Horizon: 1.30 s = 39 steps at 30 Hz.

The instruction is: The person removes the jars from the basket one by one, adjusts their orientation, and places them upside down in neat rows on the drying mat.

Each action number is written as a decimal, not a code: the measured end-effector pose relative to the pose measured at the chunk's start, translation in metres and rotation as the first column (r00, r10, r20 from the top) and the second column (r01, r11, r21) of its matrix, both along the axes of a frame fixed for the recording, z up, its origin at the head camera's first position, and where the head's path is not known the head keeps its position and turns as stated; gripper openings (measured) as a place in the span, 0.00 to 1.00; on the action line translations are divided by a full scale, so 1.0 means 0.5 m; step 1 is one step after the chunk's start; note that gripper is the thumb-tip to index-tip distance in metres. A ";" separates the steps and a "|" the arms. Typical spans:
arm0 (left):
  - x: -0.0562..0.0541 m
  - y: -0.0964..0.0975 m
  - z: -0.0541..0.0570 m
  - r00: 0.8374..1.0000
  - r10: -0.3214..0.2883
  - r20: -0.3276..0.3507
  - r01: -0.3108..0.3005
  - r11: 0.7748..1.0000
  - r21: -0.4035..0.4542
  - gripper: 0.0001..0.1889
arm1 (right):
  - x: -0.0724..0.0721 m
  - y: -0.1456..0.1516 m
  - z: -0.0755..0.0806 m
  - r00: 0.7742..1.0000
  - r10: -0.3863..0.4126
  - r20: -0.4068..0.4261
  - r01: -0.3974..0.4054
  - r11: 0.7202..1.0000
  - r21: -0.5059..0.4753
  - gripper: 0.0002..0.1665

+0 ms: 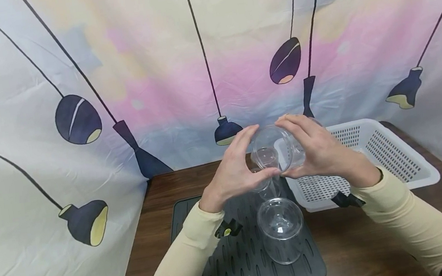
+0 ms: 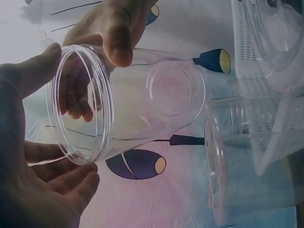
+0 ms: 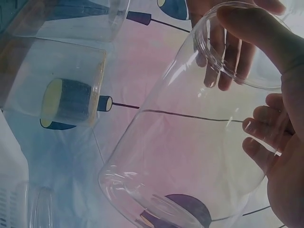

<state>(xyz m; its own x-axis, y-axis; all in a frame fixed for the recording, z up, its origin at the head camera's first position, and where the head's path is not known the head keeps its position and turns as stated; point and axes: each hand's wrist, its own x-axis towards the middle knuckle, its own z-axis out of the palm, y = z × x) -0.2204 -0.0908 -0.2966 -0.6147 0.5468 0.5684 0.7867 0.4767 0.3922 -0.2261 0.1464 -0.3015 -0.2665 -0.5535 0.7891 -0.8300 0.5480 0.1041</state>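
Observation:
A clear jar is held up between both hands, tilted on its side with its ringed mouth toward the head camera. My left hand grips the ringed end, its thumb and fingertips on opposite sides of it. Around the jar's side near that end, my right hand holds on with thumb and fingers. I cannot tell if a separate clear lid sits on the mouth. Below the hands, a wide-topped clear jar stands on a dark ridged mat. Behind it, more clear vessels are partly hidden.
To the right, a white perforated basket stands on the brown wooden table. A cloth backdrop printed with hanging lamps rises behind the table and along the left side.

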 end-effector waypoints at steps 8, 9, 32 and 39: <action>0.000 0.010 0.002 1.000 -0.014 -0.021 0.015 1.000 0.009 0.54 | -0.003 -0.005 -0.004 1.000 -0.012 0.002 0.012 1.000 0.010 0.65; -0.001 0.011 0.001 1.000 -0.010 -0.022 0.011 1.000 0.008 0.54 | -0.003 -0.006 -0.004 1.000 -0.011 0.001 0.011 1.000 0.008 0.65; 0.003 0.012 -0.003 0.998 0.032 -0.062 -0.030 0.999 0.040 0.50 | 0.003 0.006 -0.002 0.998 0.033 0.061 -0.033 0.999 -0.001 0.66; 0.000 0.001 -0.006 0.998 0.036 -0.050 -0.034 0.998 0.043 0.50 | 0.005 0.029 0.002 0.983 0.083 0.165 -0.073 0.995 -0.064 0.63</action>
